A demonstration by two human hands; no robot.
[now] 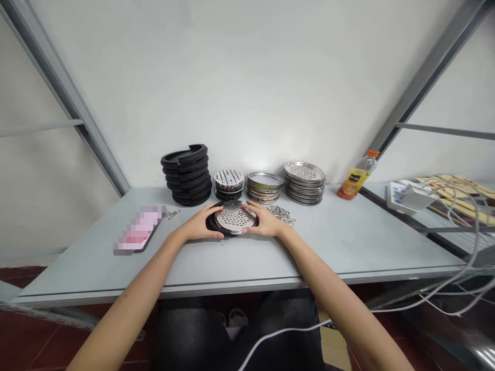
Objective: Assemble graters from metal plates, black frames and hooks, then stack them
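Note:
Near the middle of the table, a round perforated metal disc lies over a black ring. My left hand curls round the left side of the black ring, thumb towards me and fingers on the far side. From the right, my right hand grips the metal disc's edge between thumb and fingers. Just behind them stand a small stack of perforated discs and a stack of rimmed metal lids. A pile of small metal clips or chain links lies beside my right hand.
At the back left rises a tall stack of black rings. Perforated metal plates are stacked at the back right, near an orange drink bottle. A phone lies left. White cables and a power strip sit at far right.

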